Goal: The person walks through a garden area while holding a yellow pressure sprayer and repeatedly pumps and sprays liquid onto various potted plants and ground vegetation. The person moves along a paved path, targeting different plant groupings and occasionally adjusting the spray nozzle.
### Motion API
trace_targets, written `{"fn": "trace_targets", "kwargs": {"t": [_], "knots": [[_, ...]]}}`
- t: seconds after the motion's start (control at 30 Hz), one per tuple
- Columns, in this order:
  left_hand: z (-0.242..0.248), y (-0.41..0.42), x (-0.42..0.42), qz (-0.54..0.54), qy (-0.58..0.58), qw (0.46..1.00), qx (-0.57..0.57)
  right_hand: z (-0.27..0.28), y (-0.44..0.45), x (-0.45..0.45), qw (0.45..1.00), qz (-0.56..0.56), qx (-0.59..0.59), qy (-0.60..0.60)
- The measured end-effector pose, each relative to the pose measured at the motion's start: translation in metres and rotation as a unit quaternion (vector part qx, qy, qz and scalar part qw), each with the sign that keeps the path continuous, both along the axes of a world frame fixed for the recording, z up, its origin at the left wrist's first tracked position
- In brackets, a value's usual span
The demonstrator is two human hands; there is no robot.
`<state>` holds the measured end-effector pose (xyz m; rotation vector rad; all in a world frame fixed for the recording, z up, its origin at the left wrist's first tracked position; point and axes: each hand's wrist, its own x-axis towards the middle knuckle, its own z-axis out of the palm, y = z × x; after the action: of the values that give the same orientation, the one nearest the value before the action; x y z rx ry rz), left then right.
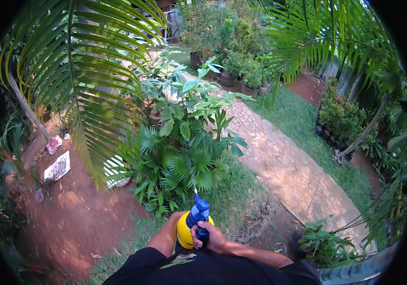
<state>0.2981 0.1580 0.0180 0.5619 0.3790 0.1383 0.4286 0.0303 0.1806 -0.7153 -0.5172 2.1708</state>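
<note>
A yellow pump sprayer bottle [185,231] with a blue pump top [200,210] is held upright close to my body. My right hand [212,235] is wrapped around its dark blue handle, thumb up near the pump. My left hand [180,216] reaches around the far side of the bottle; its fingers are hidden there, so their grip does not show. From the brass-coloured nozzle tip [196,191], a thin spray of water [190,165] runs towards fan-leaved palms [178,171] and a taller leafy shrub [192,96] in front of me.
A stone-paved path [278,156] runs diagonally on the right, bordered by grass [303,121]. Potted plants [251,85] line its far end. Palm fronds [75,71] hang low at upper left. Bare soil [82,210] with pale slabs [58,166] lies left.
</note>
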Motion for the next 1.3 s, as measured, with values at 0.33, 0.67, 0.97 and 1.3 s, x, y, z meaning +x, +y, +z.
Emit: {"fn": "trace_targets", "kwargs": {"t": [0.33,0.67,0.97,1.3], "knots": [[-0.008,0.019,0.018,0.011,0.015,1.000,-0.003,-0.001,0.022,0.021,0.998,-0.036,0.031,-0.029],[-0.018,0.096,0.087,-0.031,0.036,0.999,-0.010,-0.003,0.084,0.085,0.992,-0.089,0.027,-0.084],[-0.010,0.186,0.181,-0.066,0.035,0.997,0.001,0.004,0.157,0.166,0.990,-0.108,-0.028,-0.086],[-0.009,0.269,0.268,-0.108,0.054,0.993,0.002,0.017,0.237,0.255,0.985,-0.098,0.003,-0.142]]}}
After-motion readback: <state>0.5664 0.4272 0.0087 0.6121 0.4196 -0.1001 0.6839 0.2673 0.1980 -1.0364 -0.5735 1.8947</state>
